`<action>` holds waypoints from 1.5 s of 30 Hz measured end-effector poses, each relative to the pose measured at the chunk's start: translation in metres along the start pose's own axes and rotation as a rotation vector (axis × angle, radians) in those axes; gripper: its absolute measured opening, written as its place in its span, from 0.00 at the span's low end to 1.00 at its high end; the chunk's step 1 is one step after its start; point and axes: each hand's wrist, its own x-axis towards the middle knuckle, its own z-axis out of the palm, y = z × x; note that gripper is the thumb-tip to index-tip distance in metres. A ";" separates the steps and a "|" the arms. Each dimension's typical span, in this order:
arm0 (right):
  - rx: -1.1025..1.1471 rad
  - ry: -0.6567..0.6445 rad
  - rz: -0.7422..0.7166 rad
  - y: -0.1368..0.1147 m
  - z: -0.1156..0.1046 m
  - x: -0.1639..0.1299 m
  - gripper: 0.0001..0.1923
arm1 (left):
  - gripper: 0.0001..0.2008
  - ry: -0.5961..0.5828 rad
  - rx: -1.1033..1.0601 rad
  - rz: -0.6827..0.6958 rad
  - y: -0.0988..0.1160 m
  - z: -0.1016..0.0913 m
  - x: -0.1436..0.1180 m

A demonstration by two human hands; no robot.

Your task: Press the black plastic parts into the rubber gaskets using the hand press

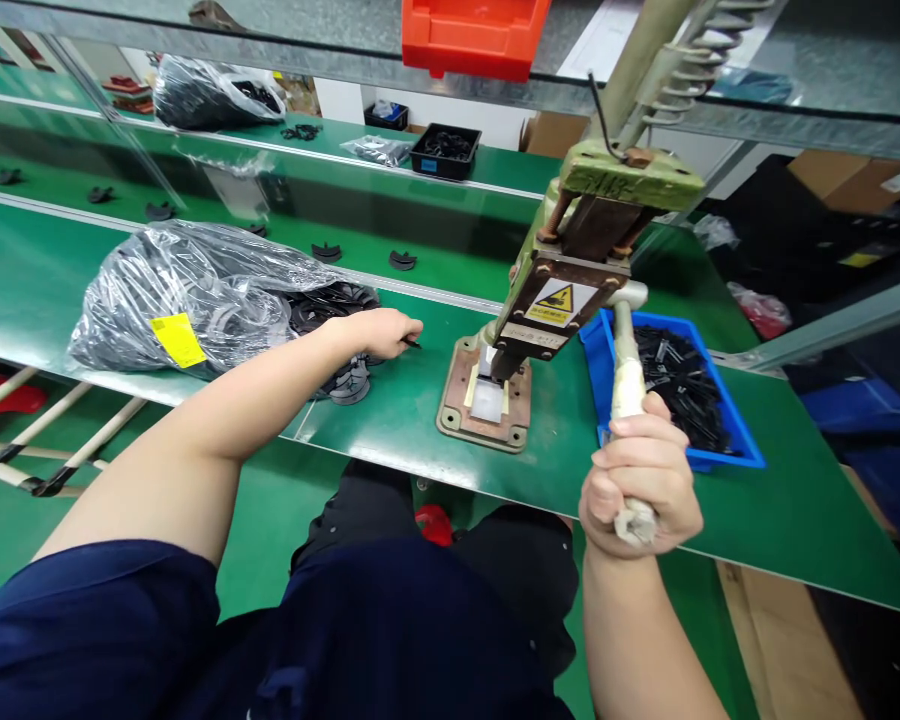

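Note:
My right hand (pixel 640 478) is closed around the taped lever handle (pixel 626 385) of a green hand press (pixel 570 290). The press stands on a metal base plate (pixel 454 410) on the green bench. My left hand (pixel 379 333) reaches to the left of the press and pinches a small black part (pixel 411 343) between its fingertips. It hovers over a pile of black plastic parts (pixel 349 380) spilling from a clear plastic bag (pixel 195 295) with a yellow label.
A blue bin (pixel 727 440) of small black pieces sits right of the press. Behind runs a green conveyor (pixel 270 215) carrying single black parts. Farther back are a black tray (pixel 445 150), more bags and an orange bin (pixel 472 35) overhead.

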 end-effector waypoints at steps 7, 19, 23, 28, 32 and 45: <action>-0.019 -0.066 0.034 -0.005 -0.004 0.001 0.10 | 0.13 0.150 -0.143 0.127 0.050 0.014 0.001; 0.000 -0.092 0.037 -0.006 -0.005 -0.001 0.10 | 0.11 0.228 -1.077 -0.217 0.078 0.061 0.021; -0.006 -0.074 0.037 -0.006 -0.004 -0.002 0.11 | 0.16 0.195 -1.274 -0.239 0.084 0.046 0.022; -0.007 -0.095 0.031 -0.005 -0.006 -0.002 0.11 | 0.15 0.130 -1.418 -0.259 0.097 0.037 0.026; -0.018 -0.090 0.027 -0.006 -0.006 -0.001 0.11 | 0.14 0.058 -1.526 -0.261 0.109 0.030 0.032; 0.009 -0.057 0.020 -0.005 -0.002 -0.001 0.12 | 0.16 -0.016 -1.315 -0.289 0.128 0.023 0.051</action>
